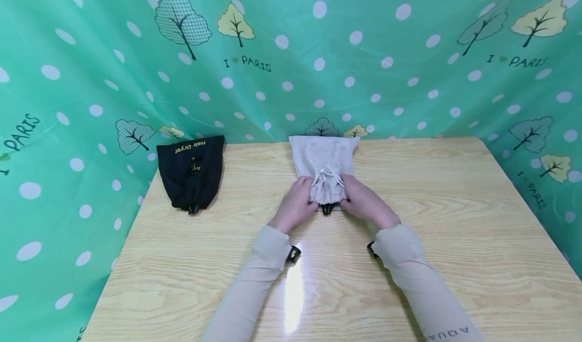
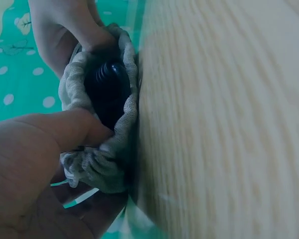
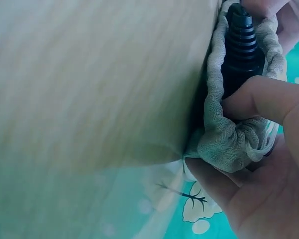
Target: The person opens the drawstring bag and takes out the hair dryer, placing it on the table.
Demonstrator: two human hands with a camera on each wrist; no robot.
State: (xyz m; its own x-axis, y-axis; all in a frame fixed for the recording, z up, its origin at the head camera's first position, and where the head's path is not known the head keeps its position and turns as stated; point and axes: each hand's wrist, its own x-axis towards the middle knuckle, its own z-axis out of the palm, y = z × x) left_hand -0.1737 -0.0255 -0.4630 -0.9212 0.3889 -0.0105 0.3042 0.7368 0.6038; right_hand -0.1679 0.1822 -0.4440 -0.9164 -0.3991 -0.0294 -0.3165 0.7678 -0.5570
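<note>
A light grey drawstring pouch (image 1: pixel 322 152) lies at the far middle of the table, its gathered mouth facing me. My left hand (image 1: pixel 294 204) grips one side of the mouth, with the thumb inside the rim in the left wrist view. On the opposite side my right hand (image 1: pixel 369 203) grips the rim, its thumb also tucked inside in the right wrist view. Between the thumbs the mouth stands open, and a black object with a ribbed, tapered end (image 3: pixel 241 45) shows within. The cloth hides the rest of it. White drawstrings (image 1: pixel 326 173) lie on top.
A black drawstring pouch (image 1: pixel 191 170) printed "Hair Dryer" lies at the far left of the wooden table (image 1: pixel 182 271), a dark ribbed tip poking from its mouth. A green dotted curtain (image 1: pixel 318 44) borders the back and sides.
</note>
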